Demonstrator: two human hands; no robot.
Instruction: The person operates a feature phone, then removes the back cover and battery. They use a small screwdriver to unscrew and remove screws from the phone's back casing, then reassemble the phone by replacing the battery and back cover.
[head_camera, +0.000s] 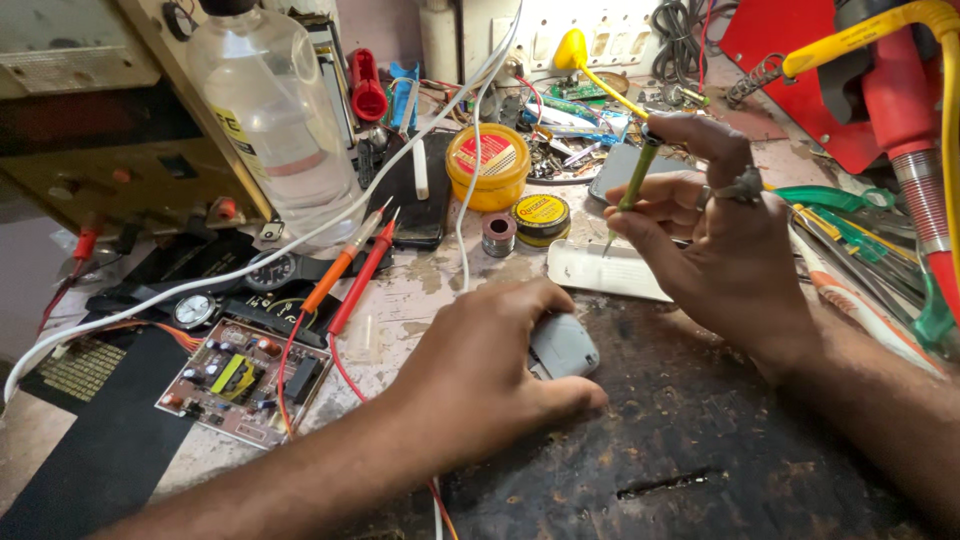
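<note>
My left hand lies palm down over a small grey plastic device on the dark worn mat, gripping it. My right hand is raised behind it, fingers pinched on a thin green-handled screwdriver whose tip points down at a flat white plastic cover. A ring sits on one right-hand finger.
A circuit board lies at the left with red and orange probe leads above it. A clear bottle, yellow paste tub, small tin, solder spool, black phone and tools crowd the bench.
</note>
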